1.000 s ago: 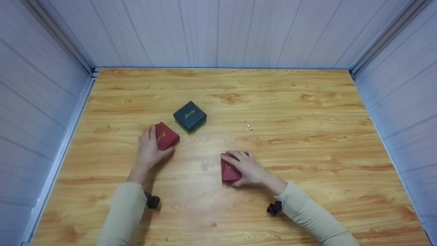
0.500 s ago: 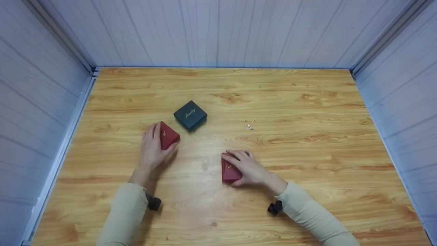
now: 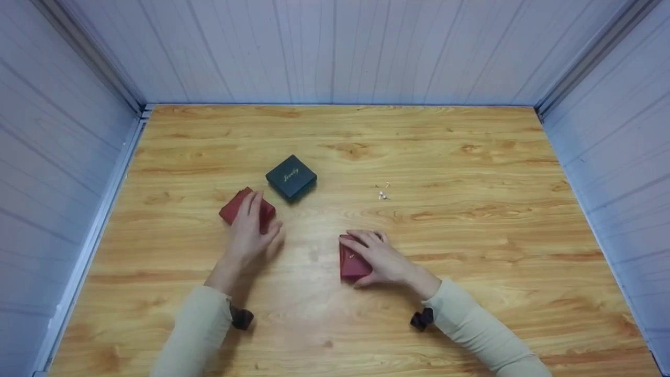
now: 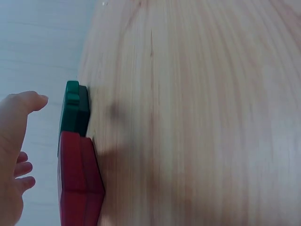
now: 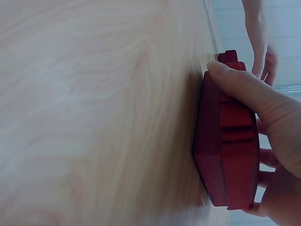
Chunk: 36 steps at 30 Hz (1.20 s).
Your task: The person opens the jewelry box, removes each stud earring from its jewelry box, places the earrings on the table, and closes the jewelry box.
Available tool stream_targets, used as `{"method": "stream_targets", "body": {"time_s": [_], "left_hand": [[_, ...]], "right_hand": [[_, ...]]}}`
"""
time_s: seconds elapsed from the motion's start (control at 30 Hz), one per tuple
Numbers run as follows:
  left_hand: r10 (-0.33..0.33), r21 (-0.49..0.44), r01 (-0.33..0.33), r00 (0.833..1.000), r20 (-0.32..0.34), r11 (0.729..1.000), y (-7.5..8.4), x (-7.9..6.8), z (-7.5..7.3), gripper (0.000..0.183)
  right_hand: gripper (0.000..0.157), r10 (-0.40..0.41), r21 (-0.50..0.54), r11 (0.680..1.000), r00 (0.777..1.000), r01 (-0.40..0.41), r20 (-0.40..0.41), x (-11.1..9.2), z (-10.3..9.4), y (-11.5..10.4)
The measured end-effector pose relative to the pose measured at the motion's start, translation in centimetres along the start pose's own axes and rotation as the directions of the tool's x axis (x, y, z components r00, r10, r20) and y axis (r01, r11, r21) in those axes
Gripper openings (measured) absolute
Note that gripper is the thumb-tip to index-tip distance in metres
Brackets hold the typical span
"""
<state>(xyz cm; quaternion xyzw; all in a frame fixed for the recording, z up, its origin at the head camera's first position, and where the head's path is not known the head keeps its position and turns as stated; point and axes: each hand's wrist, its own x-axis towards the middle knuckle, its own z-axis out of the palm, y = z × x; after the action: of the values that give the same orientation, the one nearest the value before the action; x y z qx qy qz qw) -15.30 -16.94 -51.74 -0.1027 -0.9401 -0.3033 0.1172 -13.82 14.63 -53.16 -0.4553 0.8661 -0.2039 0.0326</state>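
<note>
A red jewelry box [image 3: 232, 206] lies on the table at left, its lid down. My left hand [image 3: 248, 230] is over it with fingers loosely extended; in the left wrist view, thumb and fingers stand apart from this red box [image 4: 77, 179]. Nearer the middle, a second red jewelry box [image 3: 350, 268] sits in the grasp of my right hand [image 3: 386, 262]. The right wrist view has the thumb on one side of that box [image 5: 230, 150] and the fingers on the other. Beyond the left red box is a dark green jewelry box [image 3: 291, 177] with gold lettering.
Several tiny earring-like pieces [image 3: 383, 195] with pale beads lie on the wooden table [image 3: 471, 220], right of the green box. White panel walls [image 3: 335, 52] enclose the table at the back and both sides.
My left hand has let go of the left red box and moved right and up over it. That box and my right hand with its box stay in place.
</note>
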Motion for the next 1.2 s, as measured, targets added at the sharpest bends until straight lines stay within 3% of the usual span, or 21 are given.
{"method": "stream_targets", "body": {"time_s": [0.4,0.67,0.9,1.0,1.2], "left_hand": [[0.120,-0.071,-0.116,0.991,0.055,0.991,2.7,-0.6,1.7,0.071],[0.242,-0.086,-0.233,0.963,0.122,0.969,3.2,-1.1,3.2,0.066],[0.253,-0.211,-0.208,0.942,0.218,0.955,3.7,-1.5,4.2,0.066],[0.259,-0.250,-0.191,0.925,0.277,0.949,3.9,-1.7,4.6,0.068],[0.326,-0.318,-0.213,0.872,0.364,0.924,4.4,-2.0,5.3,0.076]], "right_hand": [[0.094,-0.007,0.009,1.000,1.000,0.007,-0.015,-0.2,0.1,0.0],[0.095,0.001,-0.005,1.000,1.000,-0.001,-0.003,-0.2,0.0,0.1],[0.095,0.007,-0.007,1.000,1.000,-0.007,0.004,-0.2,-0.1,0.1],[0.096,0.002,-0.005,1.000,1.000,-0.002,-0.004,-0.1,0.0,0.1],[0.096,0.004,0.000,1.000,1.000,-0.004,0.000,-0.1,-0.1,0.1]]}}
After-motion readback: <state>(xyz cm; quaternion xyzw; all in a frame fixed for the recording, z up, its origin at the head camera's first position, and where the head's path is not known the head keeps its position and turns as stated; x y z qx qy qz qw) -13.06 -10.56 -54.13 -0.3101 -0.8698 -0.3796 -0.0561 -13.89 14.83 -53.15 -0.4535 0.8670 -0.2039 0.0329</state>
